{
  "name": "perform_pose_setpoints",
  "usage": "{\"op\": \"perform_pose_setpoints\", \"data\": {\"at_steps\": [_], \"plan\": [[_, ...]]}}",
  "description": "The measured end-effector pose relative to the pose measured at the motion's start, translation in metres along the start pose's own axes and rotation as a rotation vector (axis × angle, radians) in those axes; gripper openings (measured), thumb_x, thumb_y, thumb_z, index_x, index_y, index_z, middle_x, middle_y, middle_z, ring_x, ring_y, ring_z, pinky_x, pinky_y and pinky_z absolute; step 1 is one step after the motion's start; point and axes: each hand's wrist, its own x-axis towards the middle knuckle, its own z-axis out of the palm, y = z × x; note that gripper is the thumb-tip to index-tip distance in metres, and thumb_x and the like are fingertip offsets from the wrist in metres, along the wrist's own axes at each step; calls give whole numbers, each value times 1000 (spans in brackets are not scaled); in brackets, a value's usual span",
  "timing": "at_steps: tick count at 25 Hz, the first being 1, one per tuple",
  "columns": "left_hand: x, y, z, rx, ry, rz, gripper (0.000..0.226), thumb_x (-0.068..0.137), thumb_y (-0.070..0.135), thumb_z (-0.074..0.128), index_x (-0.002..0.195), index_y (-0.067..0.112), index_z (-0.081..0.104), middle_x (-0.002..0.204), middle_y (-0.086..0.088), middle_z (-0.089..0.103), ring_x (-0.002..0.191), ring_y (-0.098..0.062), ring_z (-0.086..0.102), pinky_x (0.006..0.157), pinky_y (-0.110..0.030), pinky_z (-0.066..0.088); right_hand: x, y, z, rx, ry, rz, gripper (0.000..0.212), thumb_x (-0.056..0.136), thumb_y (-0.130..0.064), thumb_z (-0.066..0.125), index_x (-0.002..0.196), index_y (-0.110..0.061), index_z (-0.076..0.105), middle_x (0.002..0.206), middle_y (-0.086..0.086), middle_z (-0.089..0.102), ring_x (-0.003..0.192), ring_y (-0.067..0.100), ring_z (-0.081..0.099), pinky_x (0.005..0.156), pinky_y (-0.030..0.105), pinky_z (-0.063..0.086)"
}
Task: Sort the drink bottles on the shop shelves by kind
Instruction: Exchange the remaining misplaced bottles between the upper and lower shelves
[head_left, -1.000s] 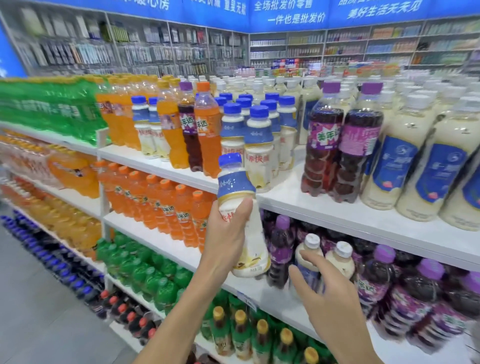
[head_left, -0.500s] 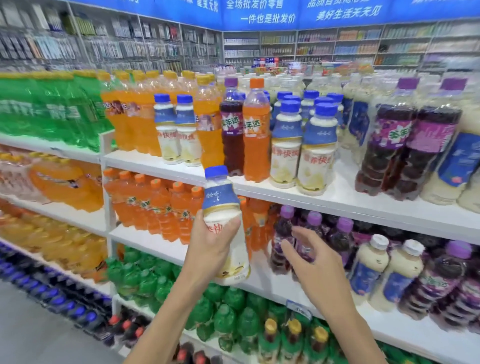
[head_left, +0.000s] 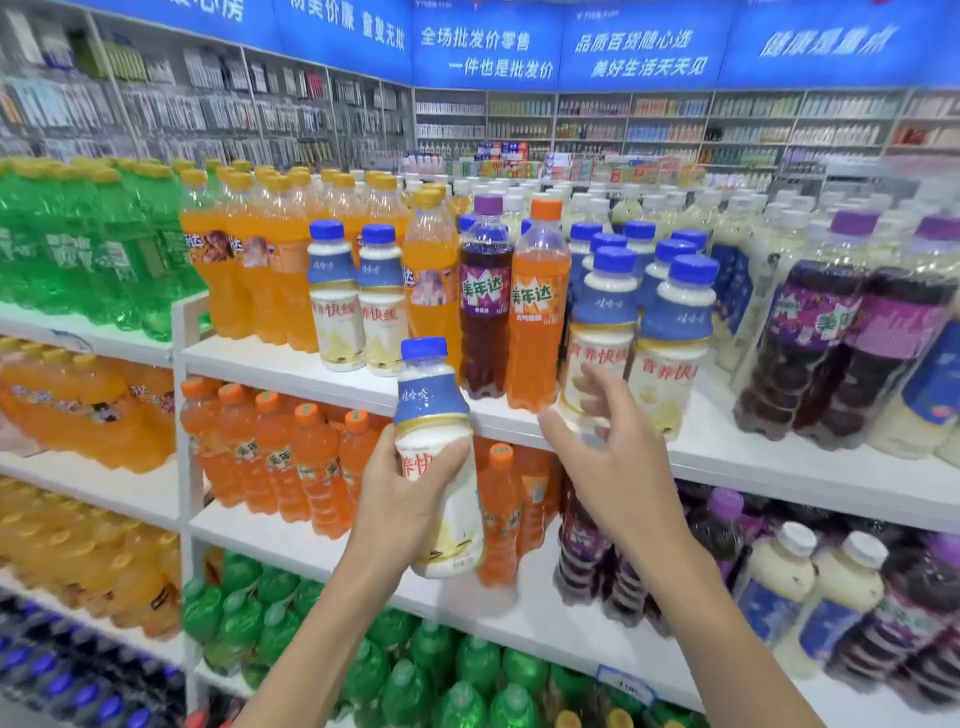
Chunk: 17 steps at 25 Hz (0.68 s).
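Note:
My left hand (head_left: 400, 499) grips a white milk-drink bottle with a blue cap and blue neck label (head_left: 439, 457), upright in front of the top shelf's edge (head_left: 291, 358). My right hand (head_left: 608, 462) is raised beside it with fingers spread, holding nothing, just in front of the blue-capped milk bottles (head_left: 623, 332) on the top shelf. A purple grape soda (head_left: 485, 306) and an orange soda (head_left: 537, 312) stand between two lone milk bottles (head_left: 358, 301) and that group.
Green soda (head_left: 78, 249) and yellow-capped orange bottles (head_left: 260, 260) fill the top shelf's left; large purple sodas (head_left: 841, 353) and white-capped milk bottles its right. Orange sodas (head_left: 280, 452) sit on the second shelf, with purple sodas (head_left: 722, 525) and milk bottles (head_left: 779, 587) to the right. Green bottles (head_left: 415, 670) are below.
My right hand has risen from the second shelf up to the top shelf's front. My left hand has kept the milk bottle and lifted it slightly. My view has shifted left and upward.

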Motion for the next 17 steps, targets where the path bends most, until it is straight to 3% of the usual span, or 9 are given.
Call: {"op": "perform_pose_setpoints", "data": {"at_steps": [2,4,9,13,17], "plan": [[8,1,3,-7,-2,26,22,91,20,74,111,21,65,84,3,76,71,-11,72,58,-20,53,32,-19,4,-16,71,-97,37,95,-42,67,126,-42,48,121,-33,54,112,-11,52,89,8,37],[15,2,1,-10,-13,34,22,90,19,74,110,20,66,84,2,76,71,-12,72,58,-20,53,60,-35,10,-44,143,-152,49,95,-42,66,140,-29,50,133,-20,56,118,-4,52,90,6,36],[43,3,-21,-7,-62,62,34,79,32,76,109,20,65,83,4,76,72,-13,73,59,-21,54,96,-47,34,-72,258,-141,62,93,-42,65,149,-25,43,146,-9,51,132,8,50,109,34,45],[75,0,-47,5,-68,62,25,88,21,75,111,17,64,85,1,76,72,-12,73,58,-20,54,116,-55,56,-178,308,-74,77,94,-36,66,158,-16,27,160,0,36,147,16,34,117,31,30],[98,-6,-66,7,-109,63,26,90,21,74,113,19,64,90,2,77,77,-12,74,61,-21,55,134,-53,77,-247,358,-2,86,94,-33,68,160,-9,17,164,8,27,150,24,29,117,34,28]]}}
